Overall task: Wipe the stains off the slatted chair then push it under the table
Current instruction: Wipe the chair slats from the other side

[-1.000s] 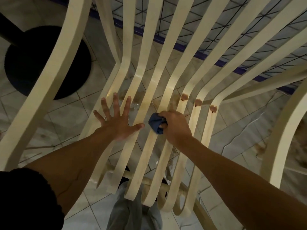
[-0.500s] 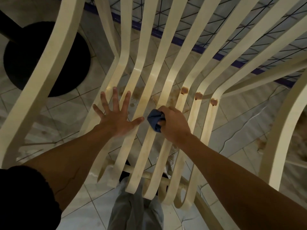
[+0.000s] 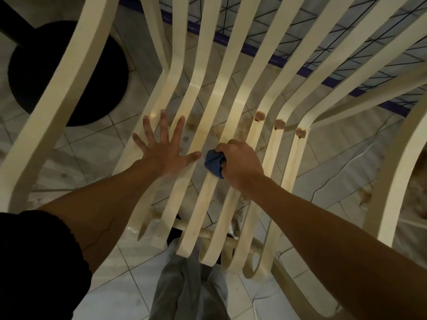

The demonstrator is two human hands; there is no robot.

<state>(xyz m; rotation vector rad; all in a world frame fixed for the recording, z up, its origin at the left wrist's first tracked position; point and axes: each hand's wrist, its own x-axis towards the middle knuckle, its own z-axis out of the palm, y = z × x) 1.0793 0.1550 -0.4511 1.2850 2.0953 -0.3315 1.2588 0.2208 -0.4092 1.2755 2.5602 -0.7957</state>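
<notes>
Three brown stains (image 3: 279,124) sit on the seat slats of the cream slatted plastic chair (image 3: 67,88), just beyond the right hand (image 3: 240,166), whose curled fingers grip a crumpled blue cloth (image 3: 213,163) on a slat; the left hand (image 3: 165,155) lies flat beside it, fingers spread wide

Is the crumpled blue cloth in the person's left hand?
No, the right hand grips the crumpled blue cloth.
</notes>
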